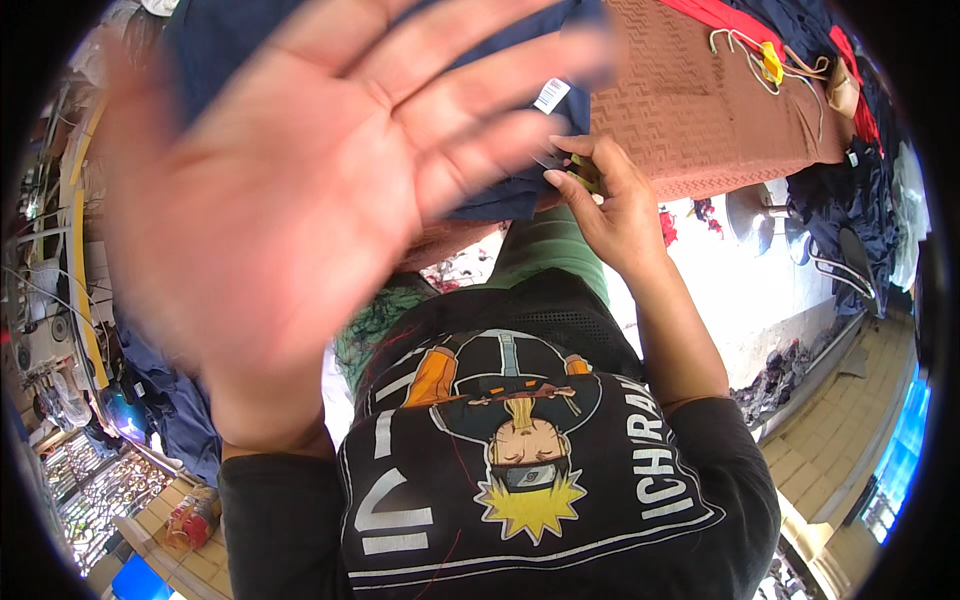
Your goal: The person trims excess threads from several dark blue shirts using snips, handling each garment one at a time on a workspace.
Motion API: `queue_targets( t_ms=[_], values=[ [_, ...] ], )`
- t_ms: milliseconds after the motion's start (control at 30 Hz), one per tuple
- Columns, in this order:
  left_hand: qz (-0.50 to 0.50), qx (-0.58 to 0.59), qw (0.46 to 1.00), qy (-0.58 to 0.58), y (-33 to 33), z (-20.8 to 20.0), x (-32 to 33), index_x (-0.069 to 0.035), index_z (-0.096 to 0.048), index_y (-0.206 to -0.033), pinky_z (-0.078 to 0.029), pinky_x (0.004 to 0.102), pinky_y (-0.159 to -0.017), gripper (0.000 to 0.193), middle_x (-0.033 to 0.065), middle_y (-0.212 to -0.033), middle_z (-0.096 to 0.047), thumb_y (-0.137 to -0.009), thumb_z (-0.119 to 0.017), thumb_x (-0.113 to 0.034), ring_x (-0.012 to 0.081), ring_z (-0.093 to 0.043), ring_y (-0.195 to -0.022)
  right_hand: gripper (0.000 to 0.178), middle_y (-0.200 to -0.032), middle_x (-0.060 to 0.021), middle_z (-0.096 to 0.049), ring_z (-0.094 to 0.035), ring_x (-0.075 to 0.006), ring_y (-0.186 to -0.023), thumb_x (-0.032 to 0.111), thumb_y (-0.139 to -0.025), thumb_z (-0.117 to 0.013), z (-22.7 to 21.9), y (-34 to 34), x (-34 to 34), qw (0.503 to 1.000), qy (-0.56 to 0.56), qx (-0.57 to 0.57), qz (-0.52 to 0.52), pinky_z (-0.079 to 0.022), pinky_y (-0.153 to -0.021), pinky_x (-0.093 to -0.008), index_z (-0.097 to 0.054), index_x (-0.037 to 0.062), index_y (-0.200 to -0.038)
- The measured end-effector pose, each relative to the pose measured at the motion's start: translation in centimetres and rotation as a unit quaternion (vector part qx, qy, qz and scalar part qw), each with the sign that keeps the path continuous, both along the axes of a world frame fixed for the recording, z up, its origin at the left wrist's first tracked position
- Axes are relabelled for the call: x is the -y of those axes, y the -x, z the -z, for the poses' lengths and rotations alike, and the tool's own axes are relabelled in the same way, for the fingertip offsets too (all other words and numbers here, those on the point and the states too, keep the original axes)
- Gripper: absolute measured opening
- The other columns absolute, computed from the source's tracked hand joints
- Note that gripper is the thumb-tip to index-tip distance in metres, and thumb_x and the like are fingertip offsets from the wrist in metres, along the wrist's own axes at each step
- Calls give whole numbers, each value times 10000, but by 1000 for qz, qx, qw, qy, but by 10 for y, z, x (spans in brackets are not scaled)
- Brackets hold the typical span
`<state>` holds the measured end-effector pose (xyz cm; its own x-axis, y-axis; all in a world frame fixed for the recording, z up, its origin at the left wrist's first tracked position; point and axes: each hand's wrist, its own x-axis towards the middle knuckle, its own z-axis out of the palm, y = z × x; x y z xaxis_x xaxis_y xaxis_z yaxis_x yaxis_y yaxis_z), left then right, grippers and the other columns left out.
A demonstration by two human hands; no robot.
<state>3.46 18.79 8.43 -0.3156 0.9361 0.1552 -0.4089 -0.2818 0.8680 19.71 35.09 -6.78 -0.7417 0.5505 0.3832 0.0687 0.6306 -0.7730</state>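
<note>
My left hand (300,160) is raised close in front of the view, palm facing it and fingers spread, blurred by motion and holding nothing. Behind it lies a navy garment (515,190) with a white printed tag (551,95), much of it hidden by the palm. At the garment's right edge, my right hand (615,195) is closed with thumb and forefinger nearly meeting. It holds small thread snips (583,178) with yellow-green handles, mostly hidden in the fingers; a thin metal point shows beside the fingertips.
A brown patterned cloth (700,120) covers the table ahead. Cords with a yellow piece (770,62) and red fabric (710,12) lie at its far right. Dark garments (850,210) are piled on the right, and a navy heap (165,400) lies left. Scraps litter the floor.
</note>
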Motion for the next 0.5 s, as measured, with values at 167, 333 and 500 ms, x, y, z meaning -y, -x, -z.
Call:
queue_targets(
  t_ms=[167,333,500],
  values=[
    [-220,-540,761,285,-11,115,-4,-36,-677,-916,-481,339,-810,296,82,-1005,-620,-798,-762,-294,210,-604,-943,226,-941,-116,-651,-646,-245,-765,99,-837,-709,-5,13,7,1000,-1,-19,-19,-518,-642,-325,-626,38,-1038],
    [-248,-600,715,260,-27,142,-16,-42,-698,-839,-480,368,-799,225,81,-960,-613,-767,-767,-243,264,-605,-909,200,-908,-107,-646,-640,-250,-755,99,-836,-706,-3,18,8,1000,19,-11,-18,-512,-620,-323,-643,39,-1016],
    [-240,-526,776,253,-20,140,-5,-33,-734,-858,-477,314,-800,139,58,-975,-627,-762,-768,-128,203,-618,-917,199,-930,-89,-640,-633,-269,-831,94,-812,-715,-3,15,5,999,-22,-12,-37,-511,-647,-347,-659,48,-997]
  ],
)
